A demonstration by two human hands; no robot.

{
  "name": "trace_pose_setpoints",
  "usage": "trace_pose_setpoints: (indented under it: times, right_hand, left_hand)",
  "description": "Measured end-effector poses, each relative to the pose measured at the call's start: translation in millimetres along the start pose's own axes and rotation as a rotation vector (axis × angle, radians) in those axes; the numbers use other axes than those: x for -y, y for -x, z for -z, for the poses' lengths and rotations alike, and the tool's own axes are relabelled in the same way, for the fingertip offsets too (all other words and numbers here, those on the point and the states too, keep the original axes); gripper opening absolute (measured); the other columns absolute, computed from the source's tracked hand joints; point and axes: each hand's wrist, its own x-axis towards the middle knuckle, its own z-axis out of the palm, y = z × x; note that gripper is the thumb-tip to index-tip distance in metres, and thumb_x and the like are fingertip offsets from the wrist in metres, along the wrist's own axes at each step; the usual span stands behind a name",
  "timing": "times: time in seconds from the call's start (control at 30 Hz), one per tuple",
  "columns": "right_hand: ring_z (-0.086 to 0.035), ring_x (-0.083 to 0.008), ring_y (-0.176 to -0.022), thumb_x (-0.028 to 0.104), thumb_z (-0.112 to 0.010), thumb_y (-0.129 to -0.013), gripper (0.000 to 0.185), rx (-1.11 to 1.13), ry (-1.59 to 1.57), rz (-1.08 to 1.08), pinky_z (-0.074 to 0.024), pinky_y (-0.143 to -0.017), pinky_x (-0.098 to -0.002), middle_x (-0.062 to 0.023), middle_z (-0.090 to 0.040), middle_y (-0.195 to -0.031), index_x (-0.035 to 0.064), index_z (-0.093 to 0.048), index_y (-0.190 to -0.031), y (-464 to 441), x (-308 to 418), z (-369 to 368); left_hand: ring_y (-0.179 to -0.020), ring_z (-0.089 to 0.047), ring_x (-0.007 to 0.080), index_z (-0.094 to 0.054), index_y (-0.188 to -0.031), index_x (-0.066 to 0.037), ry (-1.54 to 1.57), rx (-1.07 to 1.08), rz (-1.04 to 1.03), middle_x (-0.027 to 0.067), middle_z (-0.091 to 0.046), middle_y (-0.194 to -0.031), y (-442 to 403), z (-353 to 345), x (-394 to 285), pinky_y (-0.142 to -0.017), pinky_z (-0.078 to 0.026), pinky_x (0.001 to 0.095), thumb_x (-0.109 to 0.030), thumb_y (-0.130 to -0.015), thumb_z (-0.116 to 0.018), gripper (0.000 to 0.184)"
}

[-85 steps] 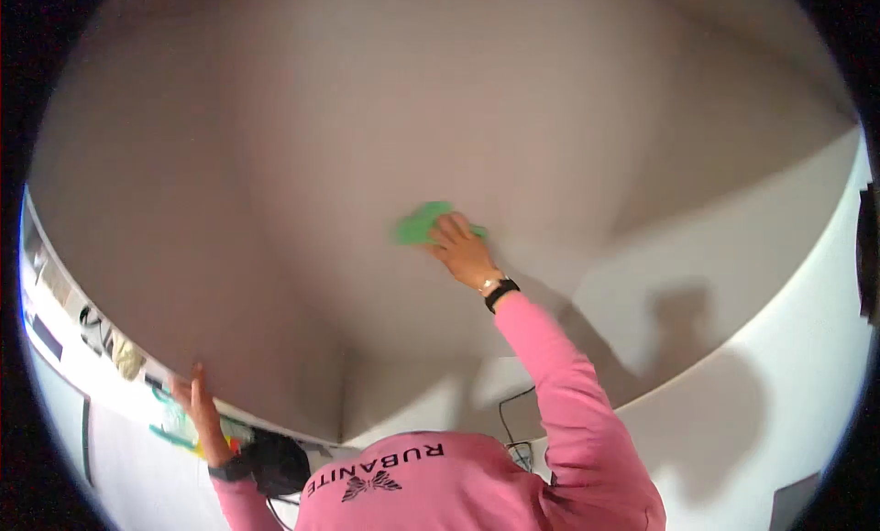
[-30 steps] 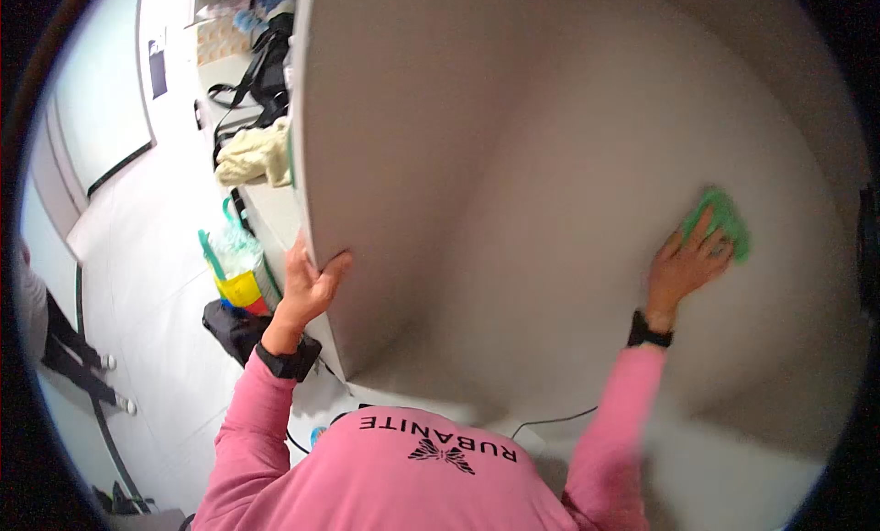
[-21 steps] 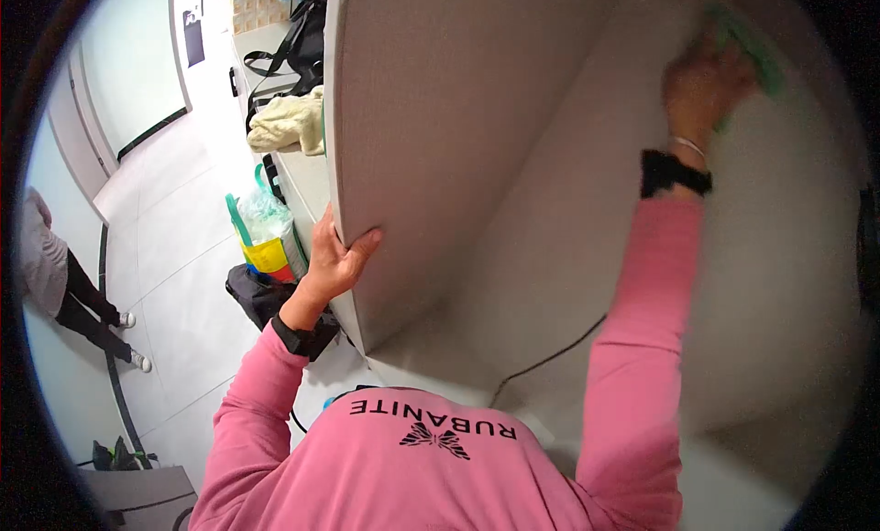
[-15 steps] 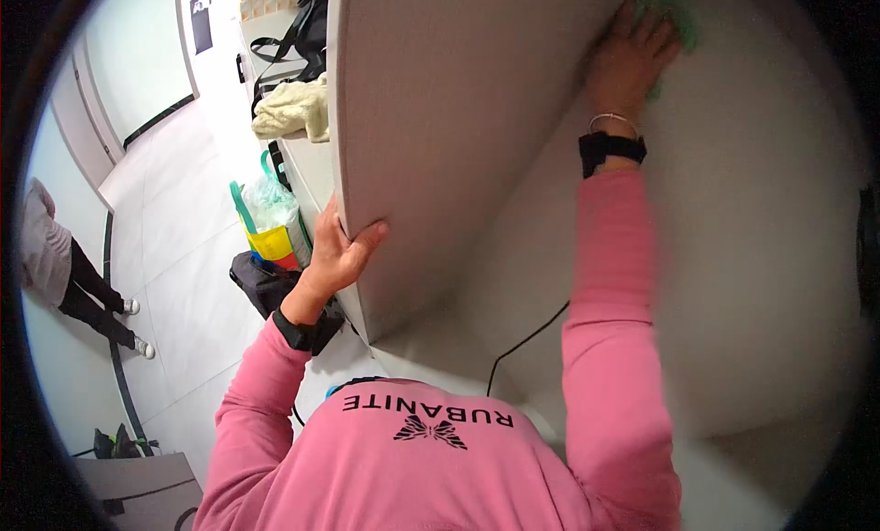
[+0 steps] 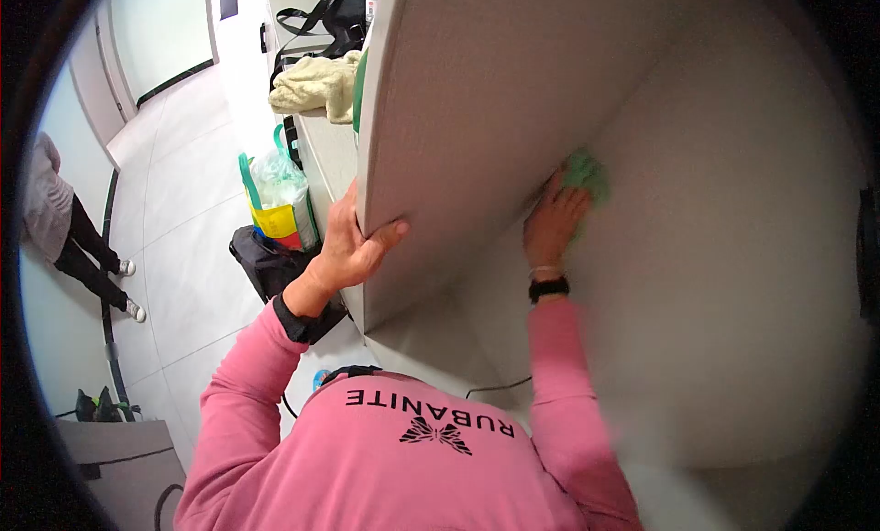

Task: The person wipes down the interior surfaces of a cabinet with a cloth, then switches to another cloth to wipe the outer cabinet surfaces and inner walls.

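My left hand (image 5: 353,242) grips the front edge of an upright grey-beige panel (image 5: 477,119), its thumb on the near face and its fingers curled round the far side. Deep in the corner beside that panel, my right hand (image 5: 556,221) presses a green cloth (image 5: 587,176) flat against the pale wall surface (image 5: 715,256). Part of the cloth shows beyond the fingertips, and the rest lies hidden under the hand. Both wrists wear black bands.
A shelf on the left holds a cream towel (image 5: 316,84) and a black bag (image 5: 344,18). Below stand a colourful shopping bag (image 5: 280,201) and a black case (image 5: 266,261). Another person (image 5: 73,224) stands on the tiled floor (image 5: 188,265). A dark cable (image 5: 500,386) runs low.
My right hand has slid the green cloth down along the corner toward me. My left hand keeps its hold on the panel edge. The view has shifted slightly.
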Motion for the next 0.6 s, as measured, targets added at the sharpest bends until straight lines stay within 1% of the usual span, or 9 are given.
trace_pose_setpoints:
  times: [0.13, 0.2, 0.27, 0.33, 0.37, 0.43, 0.5, 0.53, 0.6]
  right_hand:
    - [-0.039, -0.0418, -0.110, 0.007, -0.060, -0.073, 0.069, -0.004, -0.067, 0.013, -0.0178, -0.104, -0.0527, -0.0244, -0.048, -0.107, -0.0044, -0.030, -0.133, 24, 10, -30]
    - [-0.039, -0.0411, -0.110, 0.006, -0.058, -0.075, 0.065, 0.019, -0.025, 0.014, -0.0178, -0.105, -0.0518, -0.0236, -0.048, -0.107, -0.0044, -0.030, -0.133, 34, 12, -42]
    - [-0.040, -0.0405, -0.109, 0.005, -0.055, -0.077, 0.061, 0.026, 0.028, 0.019, -0.0179, -0.105, -0.0509, -0.0228, -0.049, -0.107, -0.0045, -0.031, -0.133, 39, 14, -47]
    - [-0.039, -0.0409, -0.112, 0.002, -0.050, -0.081, 0.056, 0.088, -0.149, -0.028, -0.0199, -0.106, -0.0497, -0.0224, -0.048, -0.109, -0.0045, -0.030, -0.133, 54, 26, -50]
    - [-0.039, -0.0409, -0.112, 0.002, -0.050, -0.081, 0.056, 0.084, -0.158, -0.018, -0.0199, -0.106, -0.0497, -0.0224, -0.048, -0.109, -0.0045, -0.030, -0.133, 65, 31, -55]
    - [-0.038, -0.0417, -0.115, 0.000, -0.048, -0.083, 0.053, -0.020, -0.220, 0.097, -0.0224, -0.105, -0.0496, -0.0245, -0.047, -0.114, -0.0049, -0.031, -0.133, 93, 38, -65]
    - [-0.036, -0.0410, -0.119, 0.001, -0.047, -0.085, 0.050, 0.155, -0.244, 0.107, -0.0241, -0.105, -0.0499, -0.0253, -0.045, -0.121, -0.0059, -0.031, -0.132, 134, 46, -93]
    - [-0.036, -0.0410, -0.119, 0.001, -0.047, -0.085, 0.050, 0.145, -0.252, 0.112, -0.0241, -0.105, -0.0499, -0.0253, -0.045, -0.121, -0.0059, -0.031, -0.132, 144, 49, -96]
    - [-0.035, -0.0408, -0.121, 0.004, -0.046, -0.086, 0.049, 0.350, -0.230, 0.192, -0.0217, -0.106, -0.0510, -0.0231, -0.042, -0.128, -0.0026, -0.034, -0.133, 163, 54, -100]
  left_hand:
    - [-0.083, -0.057, 0.0281, -0.049, -0.108, 0.003, 0.011, -0.038, -0.058, 0.0159, -0.057, -0.093, 0, -1, -1, -0.074, -0.044, 0.0337, -0.024, -0.080, -0.063, 0.042]
    - [-0.082, -0.056, 0.0269, -0.051, -0.105, 0.003, 0.037, 0.005, 0.078, 0.0161, -0.057, -0.093, 4, 1, -1, -0.074, -0.043, 0.0331, -0.024, -0.080, -0.063, 0.039]
    - [-0.082, -0.056, 0.0260, -0.051, -0.105, 0.003, 0.041, -0.009, 0.059, 0.0159, -0.057, -0.093, 2, -1, -1, -0.074, -0.043, 0.0329, -0.024, -0.080, -0.063, 0.038]
    - [-0.083, -0.056, 0.0251, -0.052, -0.104, 0.003, 0.038, -0.048, 0.042, 0.0157, -0.057, -0.093, 2, -3, -2, -0.075, -0.043, 0.0328, -0.024, -0.081, -0.063, 0.037]
    - [-0.084, -0.056, 0.0245, -0.052, -0.104, 0.003, 0.051, -0.059, 0.052, 0.0153, -0.057, -0.094, 2, -3, -2, -0.075, -0.043, 0.0330, -0.024, -0.081, -0.063, 0.037]
    - [-0.085, -0.056, 0.0239, -0.052, -0.104, 0.003, 0.054, -0.079, 0.062, 0.0150, -0.058, -0.094, 4, -4, -3, -0.076, -0.043, 0.0332, -0.024, -0.081, -0.063, 0.038]
    - [-0.085, -0.055, 0.0235, -0.052, -0.106, 0.003, 0.055, -0.084, 0.029, 0.0145, -0.058, -0.095, 2, -4, -2, -0.077, -0.043, 0.0333, -0.022, -0.080, -0.063, 0.037]
    - [-0.085, -0.055, 0.0235, -0.052, -0.106, 0.003, 0.044, -0.090, 0.023, 0.0145, -0.058, -0.095, 0, -4, -3, -0.077, -0.043, 0.0333, -0.022, -0.080, -0.063, 0.037]
    - [-0.086, -0.055, 0.0240, -0.051, -0.107, 0.003, 0.043, -0.063, 0.008, 0.0155, -0.057, -0.096, -1, -3, -5, -0.078, -0.043, 0.0332, -0.020, -0.080, -0.063, 0.038]
